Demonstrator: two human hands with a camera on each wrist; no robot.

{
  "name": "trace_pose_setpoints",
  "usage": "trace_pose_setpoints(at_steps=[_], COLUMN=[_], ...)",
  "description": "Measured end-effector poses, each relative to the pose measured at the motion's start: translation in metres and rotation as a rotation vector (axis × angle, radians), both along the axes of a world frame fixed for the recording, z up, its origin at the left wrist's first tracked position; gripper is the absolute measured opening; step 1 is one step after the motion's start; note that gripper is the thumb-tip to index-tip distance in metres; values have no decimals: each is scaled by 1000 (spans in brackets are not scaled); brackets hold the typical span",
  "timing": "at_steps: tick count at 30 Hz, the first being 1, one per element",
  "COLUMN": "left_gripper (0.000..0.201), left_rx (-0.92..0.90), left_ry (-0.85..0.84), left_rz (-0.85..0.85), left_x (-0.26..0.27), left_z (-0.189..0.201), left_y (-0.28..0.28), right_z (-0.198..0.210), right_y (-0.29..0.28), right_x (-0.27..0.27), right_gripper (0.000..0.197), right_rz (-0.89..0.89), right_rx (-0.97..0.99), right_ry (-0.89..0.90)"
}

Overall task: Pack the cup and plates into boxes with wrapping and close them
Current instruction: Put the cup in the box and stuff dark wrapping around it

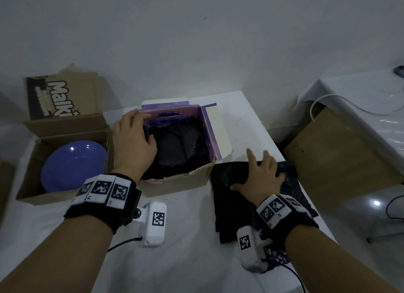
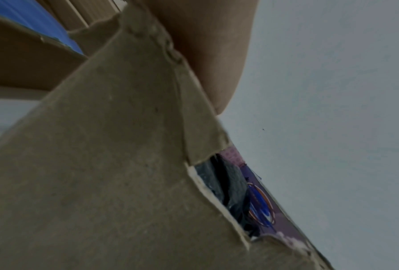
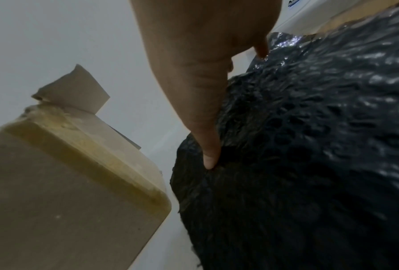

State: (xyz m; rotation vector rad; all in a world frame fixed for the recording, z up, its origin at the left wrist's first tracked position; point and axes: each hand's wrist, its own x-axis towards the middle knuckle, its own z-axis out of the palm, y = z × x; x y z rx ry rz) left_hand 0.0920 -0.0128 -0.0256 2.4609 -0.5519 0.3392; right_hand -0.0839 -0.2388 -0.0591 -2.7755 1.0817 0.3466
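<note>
A small box with a purple lining (image 1: 215, 137) stands open mid-table and holds a bundle in black wrapping (image 1: 175, 148). My left hand (image 1: 140, 137) reaches over the box's left wall, fingers resting on that bundle; the left wrist view shows only the cardboard wall (image 2: 101, 164) and my palm (image 2: 212, 45). A blue plate (image 1: 74, 164) lies unwrapped in the brown carton (image 1: 28, 174) at the left. To the right of the small box, my right hand (image 1: 260, 174) grips a bunched fold of black bubble wrap (image 1: 227, 205), its thumb (image 3: 207, 146) dug into the wrap (image 3: 309, 146).
The carton's printed flap (image 1: 59, 96) stands up at the back left. A brown cardboard sheet (image 1: 341, 150) leans beyond the table's right edge, with a white cable (image 1: 349, 105) behind it. White tabletop (image 1: 185, 249) shows in front of the boxes.
</note>
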Motion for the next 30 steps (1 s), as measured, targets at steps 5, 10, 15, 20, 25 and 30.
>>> trace_pose_setpoints(at_steps=[5, 10, 15, 20, 25, 30], left_gripper=[48, 48, 45, 44, 45, 39], left_rx=[-24, -95, -307, -670, -954, -797], left_ry=[0, 20, 104, 458, 650, 577], left_rz=[-7, 6, 35, 48, 28, -24], left_x=[1, -2, 0, 7, 6, -2], left_z=[-1, 1, 1, -1, -8, 1], left_y=[0, -1, 0, 4, 9, 13], right_z=[3, 19, 97, 164, 100, 69], right_y=[-3, -10, -13, 28, 84, 80], right_x=[0, 8, 29, 54, 81, 88], right_gripper=[104, 16, 18, 20, 49, 28], right_rz=[-159, -7, 50, 264, 839, 1094], right_rx=[100, 87, 11, -95, -62, 276], right_ry=[-100, -354, -530, -1123, -664, -46])
